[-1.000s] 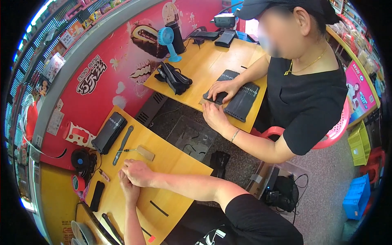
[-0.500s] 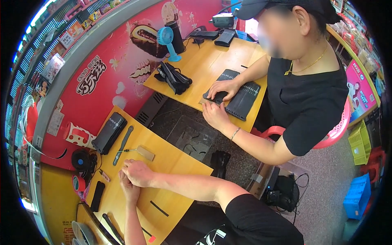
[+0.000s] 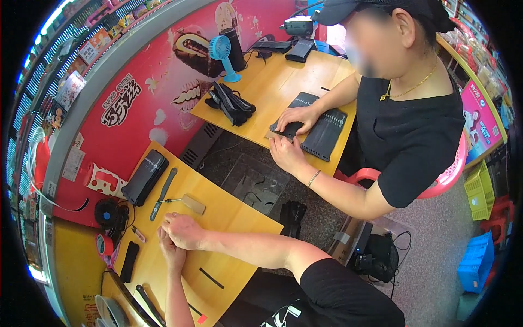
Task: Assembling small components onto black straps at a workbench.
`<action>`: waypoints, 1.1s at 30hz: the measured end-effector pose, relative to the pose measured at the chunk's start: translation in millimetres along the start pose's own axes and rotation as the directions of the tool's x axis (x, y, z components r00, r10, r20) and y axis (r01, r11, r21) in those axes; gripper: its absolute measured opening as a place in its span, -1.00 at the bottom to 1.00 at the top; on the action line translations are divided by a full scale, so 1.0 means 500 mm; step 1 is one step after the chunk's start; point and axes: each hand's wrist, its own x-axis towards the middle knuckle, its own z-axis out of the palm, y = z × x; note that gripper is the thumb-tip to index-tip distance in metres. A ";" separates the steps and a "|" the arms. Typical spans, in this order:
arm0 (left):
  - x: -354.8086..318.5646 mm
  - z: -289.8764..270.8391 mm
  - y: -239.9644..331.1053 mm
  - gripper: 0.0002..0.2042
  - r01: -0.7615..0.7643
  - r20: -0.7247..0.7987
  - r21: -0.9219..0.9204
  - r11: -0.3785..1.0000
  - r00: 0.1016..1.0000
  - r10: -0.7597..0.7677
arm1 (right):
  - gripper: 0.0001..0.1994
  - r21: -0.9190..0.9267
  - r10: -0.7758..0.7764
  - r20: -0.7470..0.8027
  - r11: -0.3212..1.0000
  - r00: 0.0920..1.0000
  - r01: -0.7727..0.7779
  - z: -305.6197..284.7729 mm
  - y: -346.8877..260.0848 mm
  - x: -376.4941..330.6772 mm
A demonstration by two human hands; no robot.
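Note:
My right hand [image 3: 184,230] is closed and rests against my left hand [image 3: 170,248], which is closed too, above the yellow near table [image 3: 234,223]. Whatever sits between their fingers is hidden. Just beyond my knuckles lies a tool with a thin metal shaft and a blocky wooden handle [image 3: 193,204]. Its shaft tip reaches a dark strap [image 3: 163,195] lying flat. A short black strip [image 3: 212,278] is on the table below my right forearm. Left of my hands are a small white-and-red tube-like item [image 3: 139,235] and a black pouch-like piece [image 3: 129,262].
A stack of black strap-like pieces [image 3: 146,177] stands at the table's far left. Across a gap, a co-worker's hands [image 3: 294,136] press on black pieces at a second table [image 3: 261,87] with a blue fan [image 3: 222,54]. A red tape roll [image 3: 104,244] sits at the left edge.

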 end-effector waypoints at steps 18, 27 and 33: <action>0.001 0.001 -0.001 -0.84 0.004 0.007 0.016 1.000 1.000 -0.004 | -0.86 -0.027 -0.027 -0.030 0.999 0.999 0.026 0.009 0.011 -0.001; 0.001 -0.004 -0.008 -0.82 -0.026 0.032 0.019 0.999 0.999 0.025 | -0.87 -0.024 0.001 0.049 1.000 0.999 0.000 0.000 0.003 0.001; -0.001 -0.003 -0.010 -0.83 -0.033 0.021 0.027 0.999 0.999 0.033 | -0.87 -0.016 -0.012 0.016 1.000 1.000 0.013 0.003 0.006 -0.002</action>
